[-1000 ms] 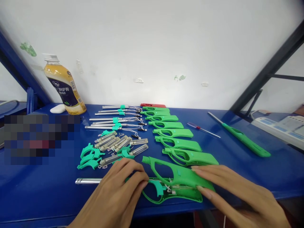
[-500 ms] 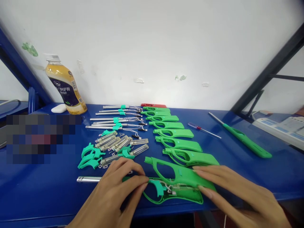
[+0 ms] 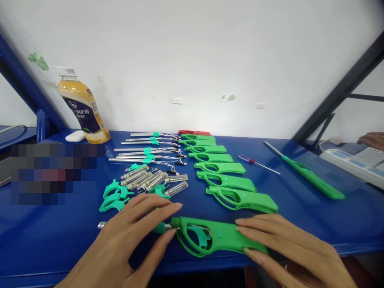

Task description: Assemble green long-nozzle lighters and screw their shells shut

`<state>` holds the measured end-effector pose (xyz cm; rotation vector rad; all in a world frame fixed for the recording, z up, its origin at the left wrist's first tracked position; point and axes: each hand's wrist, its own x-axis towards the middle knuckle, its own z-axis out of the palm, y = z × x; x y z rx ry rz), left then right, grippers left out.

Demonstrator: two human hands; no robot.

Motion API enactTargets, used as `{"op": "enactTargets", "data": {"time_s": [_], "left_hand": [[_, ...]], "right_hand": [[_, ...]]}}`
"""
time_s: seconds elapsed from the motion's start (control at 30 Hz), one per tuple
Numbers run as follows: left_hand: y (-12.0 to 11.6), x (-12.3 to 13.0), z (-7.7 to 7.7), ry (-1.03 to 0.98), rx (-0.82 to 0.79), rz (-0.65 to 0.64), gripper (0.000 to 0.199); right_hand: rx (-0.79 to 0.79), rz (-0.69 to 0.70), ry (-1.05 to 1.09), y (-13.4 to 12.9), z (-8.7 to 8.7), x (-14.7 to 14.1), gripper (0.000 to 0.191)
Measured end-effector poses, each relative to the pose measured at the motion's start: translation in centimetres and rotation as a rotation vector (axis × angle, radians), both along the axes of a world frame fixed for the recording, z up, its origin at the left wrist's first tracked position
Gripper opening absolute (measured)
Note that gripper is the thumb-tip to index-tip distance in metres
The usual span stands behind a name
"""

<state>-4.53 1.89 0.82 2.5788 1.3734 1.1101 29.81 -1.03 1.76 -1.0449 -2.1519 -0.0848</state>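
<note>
In front of me lies a green utility lighter (image 3: 223, 236), its upper shell half resting over the lower one. A teal trigger (image 3: 201, 236) shows through the handle opening. My right hand (image 3: 288, 244) holds the wide end of the casing, thumb on the near side and fingertips on top. At the narrow end, my left hand (image 3: 141, 232) is spread over the metal tube (image 3: 102, 225), thumb tip by the joint and index finger raised apart from it. The left hand hides most of the tube.
Green shell halves (image 3: 220, 168) and one red shell half (image 3: 195, 132) form a column behind. Metal tubes with wires (image 3: 135, 150), clear fuel tanks (image 3: 177, 188) and loose teal triggers (image 3: 112, 200) lie left. A screwdriver (image 3: 252, 161), whole lighter (image 3: 312, 178), bottle (image 3: 84, 108) and another person's hand (image 3: 373, 139) are around.
The upper green shell has come down toward me onto the lower half, covering the clear tank. My left fingers have parted from their pinch. Another person's hand has appeared at far right.
</note>
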Motion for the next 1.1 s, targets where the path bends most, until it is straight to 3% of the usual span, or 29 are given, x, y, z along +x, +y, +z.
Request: {"op": "enactTargets", "data": {"time_s": [0.23,0.77,1.1], "left_hand": [[1.0,0.4,0.4,0.049,-0.047,-0.184,0.035],[1.3,0.9,1.6,0.061,0.048,-0.19,0.028],[1.1,1.0,1.3,0.063,0.029,-0.218,0.039]], "right_hand": [[-0.074,0.018,-0.056,0.4,0.8,-0.7,0.016],[0.054,-0.002,-0.143,0.6,1.0,-1.5,0.035],[0.027,-0.035,-0.099,0.3,0.5,-1.8,0.03]]}}
